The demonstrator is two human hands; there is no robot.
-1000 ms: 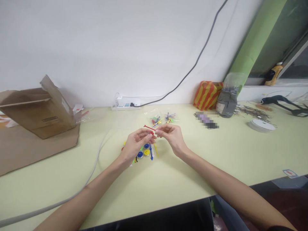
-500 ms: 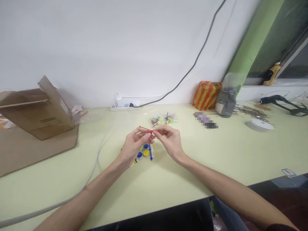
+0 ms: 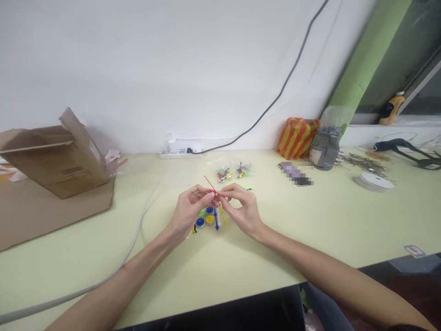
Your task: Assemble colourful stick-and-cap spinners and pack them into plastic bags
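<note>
My left hand pinches a thin red plastic stick between thumb and fingers, and its far end sticks up to the upper left. The fingertips of my right hand are closed on the lower end of the same stick, where both hands meet. What sits at that end is hidden by the fingers. On the table just below lie a blue disc, a yellow disc and a green disc, partly behind my left hand. Beside them are a blue arrow, a white arrow and a yellow stick.
Clear bags of small coloured parts lie beyond my hands. A power strip stands against the wall. A cardboard box is on the left, with a grey cable nearby. Right are a phone, a striped bag and a white spool.
The red stick has turned to point more steeply upward. My hands stay together in nearly the same place. A small green and black piece now shows behind my right hand.
</note>
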